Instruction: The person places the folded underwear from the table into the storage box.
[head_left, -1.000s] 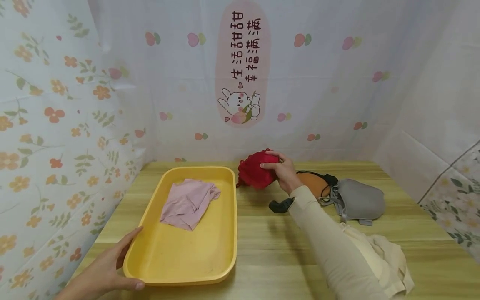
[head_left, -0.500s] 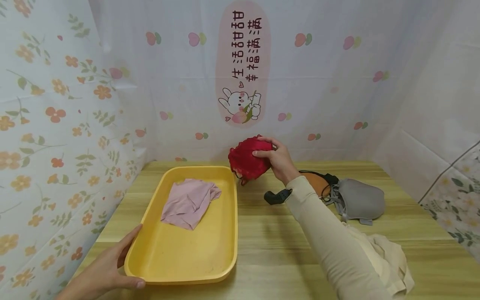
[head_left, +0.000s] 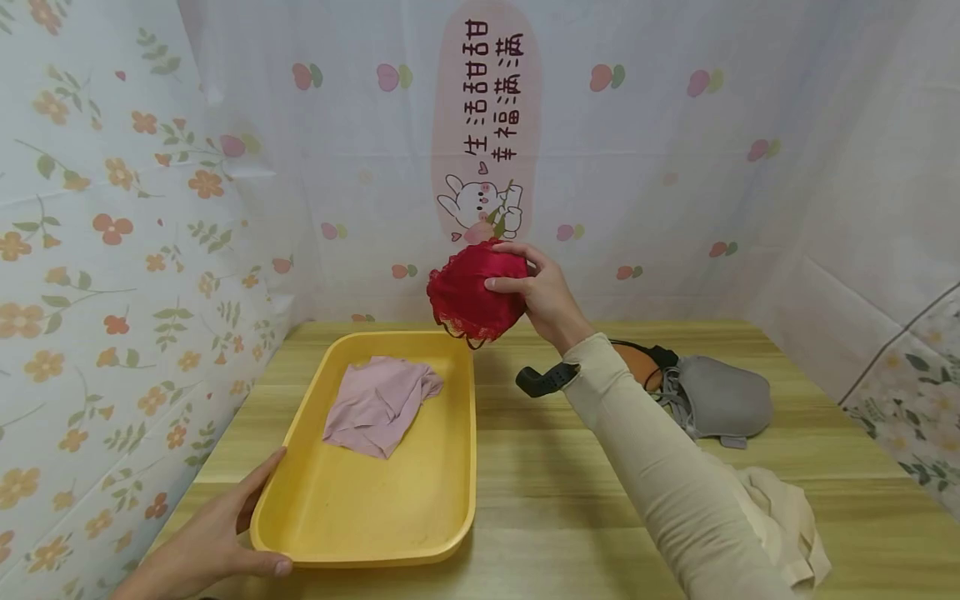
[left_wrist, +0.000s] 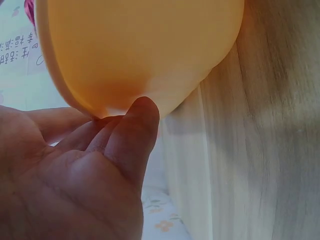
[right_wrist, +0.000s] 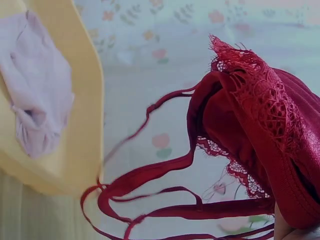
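Note:
My right hand (head_left: 551, 300) pinches a red lace bra (head_left: 478, 292) and holds it up above the table's back part, just right of the yellow tub (head_left: 471, 467). Lace edging and several thin straps dangle from the red bra (right_wrist: 295, 165) in the right wrist view. Down at the tub's near left corner, my left hand (head_left: 210, 537) grips the rim, thumb along the front and fingers along the side. The left wrist view shows that hand (left_wrist: 95, 160) at the tub's corner. A crumpled pink cloth garment (head_left: 378, 404) lies inside the tub.
Right of the tub lie an orange item (head_left: 633, 362) with black straps, a grey rounded item (head_left: 727, 398) with cords, and a cream garment (head_left: 783, 517) partly behind my right sleeve. A black wrist mount (head_left: 542, 380) juts from the right wrist. Printed fabric (head_left: 360, 208) hangs behind the table.
My right hand has lifted the red bra off the back of the table and carried it up and left, toward the tub. The left hand stays at the tub's corner.

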